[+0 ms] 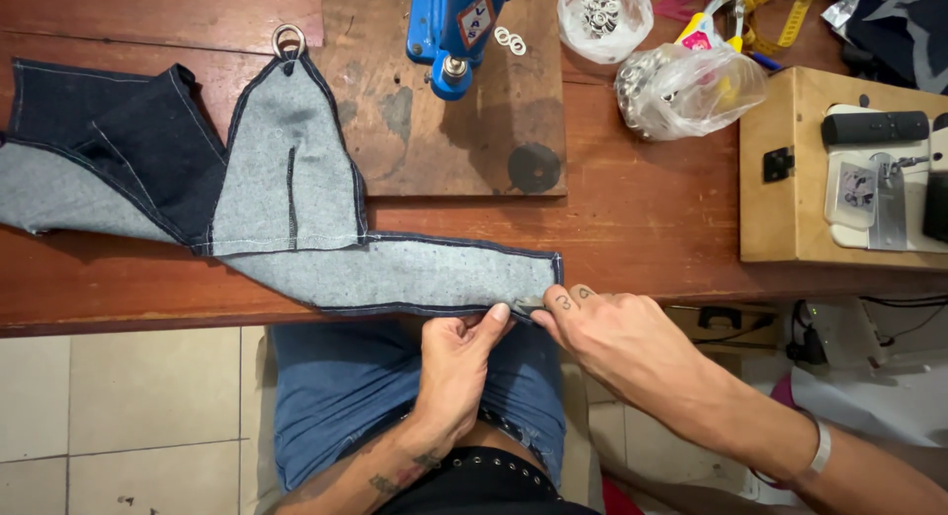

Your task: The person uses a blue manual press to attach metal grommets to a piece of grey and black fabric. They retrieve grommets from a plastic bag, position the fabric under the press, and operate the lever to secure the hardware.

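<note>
Now | both hands (pixel 523 342) pinch denim strip (pixel 395 273) edge | wooden table (pixel 632 209) | tiled floor (pixel 128 416)

I see two clear plastic bags at the far side of my table: a small bag (pixel 604 17) with metal rings inside, and right of it a bigger bag (pixel 689 88) of silvery hardware, lying against a wooden box. On the blue press there is a label (pixel 475 19), four-sided, white with red and dark marks, tilted.
</note>
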